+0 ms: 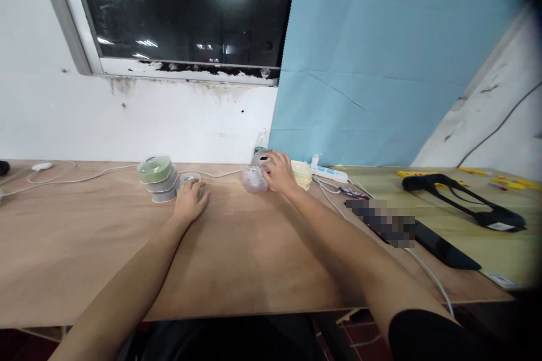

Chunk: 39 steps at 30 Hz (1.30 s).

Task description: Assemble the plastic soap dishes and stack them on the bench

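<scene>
Right hand (279, 172) over gray lid (256, 157)

On the wooden tabletop (237, 254) the left hand (191, 201) rests, loosely spread, by a round container (185, 177) and a container stack (158, 178). Past a clear plastic bowl (253, 179), bent right fingers lie over the lid; whether they pinch it, I cannot tell.

The left hand (191, 201) and right hand (278, 172) are bare, as are the 2 forearms (138, 273) — 1 black sleeve (427, 335) shows on the right arm, its edge curved — and dark clothing (228, 341) covers the lap.
</scene>
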Tool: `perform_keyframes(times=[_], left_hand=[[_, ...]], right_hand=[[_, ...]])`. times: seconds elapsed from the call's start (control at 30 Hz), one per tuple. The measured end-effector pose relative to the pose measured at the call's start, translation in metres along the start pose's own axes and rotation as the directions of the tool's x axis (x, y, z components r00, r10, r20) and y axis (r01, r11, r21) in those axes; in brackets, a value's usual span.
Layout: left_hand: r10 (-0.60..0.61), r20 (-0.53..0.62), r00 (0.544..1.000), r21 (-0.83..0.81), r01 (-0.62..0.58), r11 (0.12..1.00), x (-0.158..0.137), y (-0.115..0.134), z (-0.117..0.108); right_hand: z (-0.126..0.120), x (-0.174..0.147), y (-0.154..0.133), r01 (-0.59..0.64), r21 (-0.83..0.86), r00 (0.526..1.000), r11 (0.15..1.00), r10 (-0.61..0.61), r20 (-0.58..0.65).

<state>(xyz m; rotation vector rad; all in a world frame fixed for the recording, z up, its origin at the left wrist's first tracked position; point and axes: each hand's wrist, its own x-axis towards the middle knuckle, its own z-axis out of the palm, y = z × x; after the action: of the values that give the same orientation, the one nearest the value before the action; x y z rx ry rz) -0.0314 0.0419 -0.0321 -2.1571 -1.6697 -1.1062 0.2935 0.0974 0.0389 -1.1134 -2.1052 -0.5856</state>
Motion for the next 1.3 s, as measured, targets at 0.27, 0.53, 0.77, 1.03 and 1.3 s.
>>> perform_keyframes(times=[0.27, 0.53, 0.77, 1.03, 1.3], left_hand=[[-0.086, 0.183, 0.979, 0.192, 0.051, 0.980, -0.005, 0.003, 0.003], [0.220, 0.196, 0.956, -0.091, -0.206, 0.974, -0.006, 0.040, -0.014], [0.101, 0.124, 0.987, -0.100, -0.088, 0.991, -0.014, 0.064, -0.009], [-0.066, 0.398, 0.915, -0.413, 0.243, 0.878, -0.012, 0.037, 0.003], [-0.017, 0.363, 0.932, -0.522, 0.219, 0.825, -0.013, 0.042, 0.007]], right_hand=[[0.009, -0.059, -0.063, 0.245, 0.322, 0.966, 0.915, -0.257, -0.003], [0.012, -0.065, -0.065, 0.154, 0.422, 0.976, 0.893, -0.203, 0.074], [0.007, -0.066, -0.063, 0.082, 0.430, 0.977, 0.899, -0.158, 0.145], [0.007, -0.065, -0.065, 0.067, 0.504, 0.966, 0.861, -0.183, 0.184], [0.013, -0.068, -0.063, -0.062, 0.624, 0.936, 0.779, -0.171, 0.307]])
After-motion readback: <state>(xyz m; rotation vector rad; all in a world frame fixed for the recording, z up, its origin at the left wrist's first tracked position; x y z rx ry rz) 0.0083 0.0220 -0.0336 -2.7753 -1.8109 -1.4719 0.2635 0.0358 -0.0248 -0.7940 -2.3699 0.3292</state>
